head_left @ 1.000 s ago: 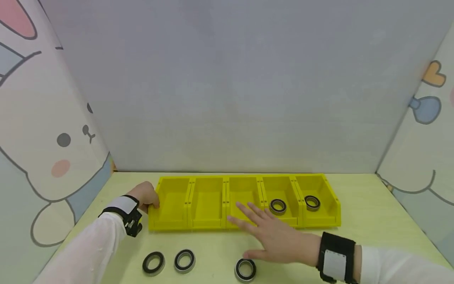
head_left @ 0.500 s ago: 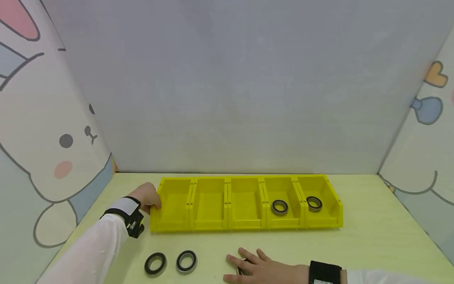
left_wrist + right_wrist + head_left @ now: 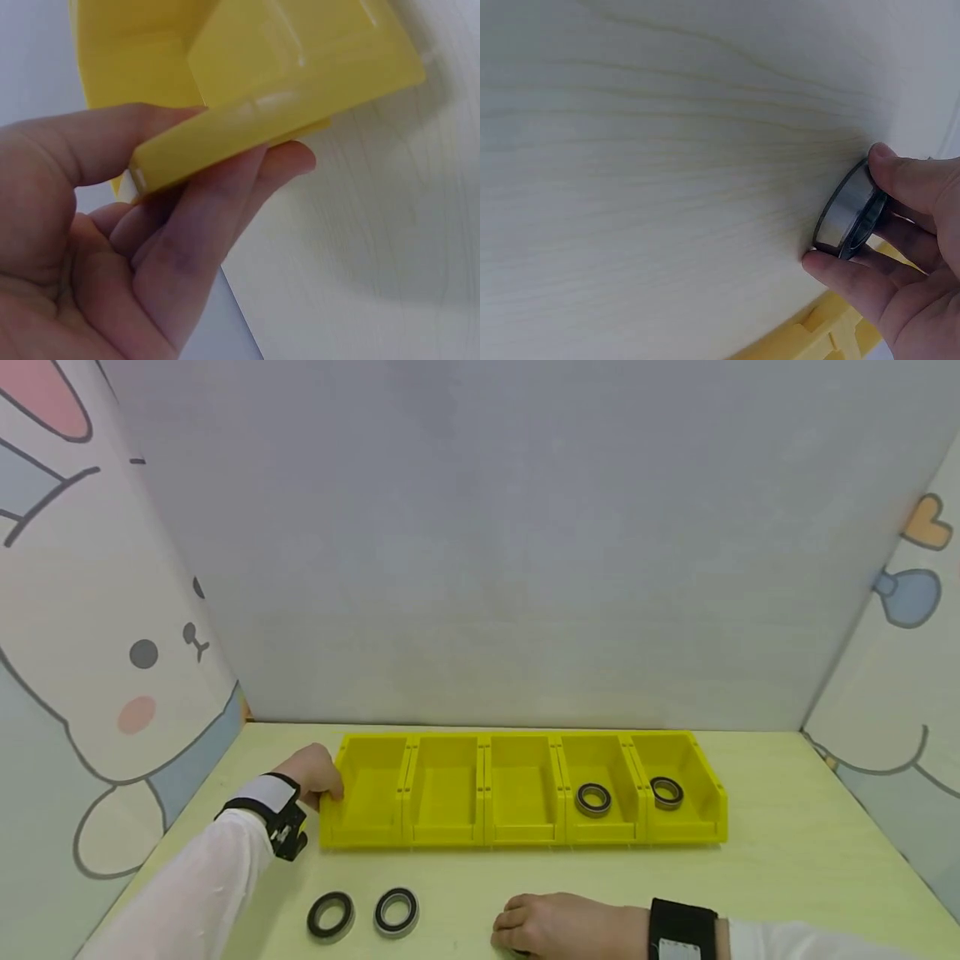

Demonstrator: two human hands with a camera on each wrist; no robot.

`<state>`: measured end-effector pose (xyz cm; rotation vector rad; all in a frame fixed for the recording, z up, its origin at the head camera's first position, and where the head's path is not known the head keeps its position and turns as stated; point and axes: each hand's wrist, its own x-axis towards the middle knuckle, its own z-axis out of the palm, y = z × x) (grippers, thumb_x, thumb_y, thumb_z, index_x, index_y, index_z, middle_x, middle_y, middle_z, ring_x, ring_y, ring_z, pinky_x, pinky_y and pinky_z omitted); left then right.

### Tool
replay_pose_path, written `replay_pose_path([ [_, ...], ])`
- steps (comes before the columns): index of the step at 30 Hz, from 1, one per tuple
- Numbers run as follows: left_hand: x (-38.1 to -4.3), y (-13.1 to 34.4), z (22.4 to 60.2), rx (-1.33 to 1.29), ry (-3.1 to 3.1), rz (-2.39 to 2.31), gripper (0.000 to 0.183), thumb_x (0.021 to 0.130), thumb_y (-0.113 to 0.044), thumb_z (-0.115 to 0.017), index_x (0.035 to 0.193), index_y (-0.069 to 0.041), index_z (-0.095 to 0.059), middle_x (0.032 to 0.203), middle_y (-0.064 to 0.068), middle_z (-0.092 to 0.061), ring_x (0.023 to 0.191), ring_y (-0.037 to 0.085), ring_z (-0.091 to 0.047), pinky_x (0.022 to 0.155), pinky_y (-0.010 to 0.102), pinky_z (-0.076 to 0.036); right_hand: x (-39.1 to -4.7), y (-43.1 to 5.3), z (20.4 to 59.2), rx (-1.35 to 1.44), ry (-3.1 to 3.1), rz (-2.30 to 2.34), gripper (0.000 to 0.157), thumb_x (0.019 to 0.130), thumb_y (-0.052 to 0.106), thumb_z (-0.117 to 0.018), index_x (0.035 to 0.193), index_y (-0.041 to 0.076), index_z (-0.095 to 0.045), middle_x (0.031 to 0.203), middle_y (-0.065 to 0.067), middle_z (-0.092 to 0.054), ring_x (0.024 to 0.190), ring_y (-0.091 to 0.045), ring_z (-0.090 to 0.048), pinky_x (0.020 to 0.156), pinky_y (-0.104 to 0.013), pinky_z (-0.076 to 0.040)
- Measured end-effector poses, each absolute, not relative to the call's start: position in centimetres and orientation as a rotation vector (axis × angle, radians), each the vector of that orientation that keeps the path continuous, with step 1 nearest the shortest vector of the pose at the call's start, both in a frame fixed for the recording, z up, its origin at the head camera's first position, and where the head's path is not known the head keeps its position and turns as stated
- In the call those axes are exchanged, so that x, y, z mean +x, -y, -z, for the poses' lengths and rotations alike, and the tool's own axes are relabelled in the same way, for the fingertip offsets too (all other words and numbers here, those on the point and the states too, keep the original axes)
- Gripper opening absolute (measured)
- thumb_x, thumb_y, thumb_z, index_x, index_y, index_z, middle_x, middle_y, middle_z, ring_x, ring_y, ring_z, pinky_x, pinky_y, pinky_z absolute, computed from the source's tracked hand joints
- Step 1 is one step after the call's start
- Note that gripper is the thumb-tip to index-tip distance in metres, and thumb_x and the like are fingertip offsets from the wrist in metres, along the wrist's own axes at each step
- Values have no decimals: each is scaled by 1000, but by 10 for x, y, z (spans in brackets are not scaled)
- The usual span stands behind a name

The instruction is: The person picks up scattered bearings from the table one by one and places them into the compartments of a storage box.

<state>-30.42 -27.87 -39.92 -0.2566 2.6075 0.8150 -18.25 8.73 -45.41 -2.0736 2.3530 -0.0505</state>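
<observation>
My left hand (image 3: 313,774) pinches the left side wall of the yellow bin row (image 3: 446,842), thumb inside and fingers outside, as the left wrist view shows. Near the front of the table my right hand (image 3: 551,927) grips a ball bearing (image 3: 849,210) between thumb and fingers; in the head view the hand hides nearly all of it. Two more bearings lie left of it on the table: one with a wide black face (image 3: 330,917), the other a black-and-silver ring (image 3: 396,912). The fourth compartment holds a bearing (image 3: 593,799), and so does the rightmost one, a similar bearing (image 3: 667,792).
The bins' three left compartments show bare yellow floors. A grey back wall (image 3: 480,568) stands behind the pale wooden table (image 3: 780,827). Side panels with cartoon drawings close off the left (image 3: 82,693) and the right (image 3: 907,693).
My right hand has come down from in front of the bins toward the table's front, and its spread fingers have closed round the bearing there. The left hand keeps its hold on the bin wall.
</observation>
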Motion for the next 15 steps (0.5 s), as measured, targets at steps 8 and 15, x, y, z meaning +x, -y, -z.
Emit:
replay_pose_path([
  [8,-303,278,398,-241,-2615,-817,23,75,4,-66,95,13,-59,86,17,-62,66,22,-67,61,34,-59,-186,-80,440,-2008,-2291,18,21,89,14,-63,110,14,-67,107,7,-66,94,0,-57,81,-8,-45],
  [15,-303,279,399,-249,-2606,-836,24,75,4,-66,96,13,-58,87,17,-62,67,22,-67,61,35,-59,-192,-62,406,-1823,-2311,-82,28,80,12,-71,107,15,-69,106,8,-66,90,2,-58,76,-9,-47],
])
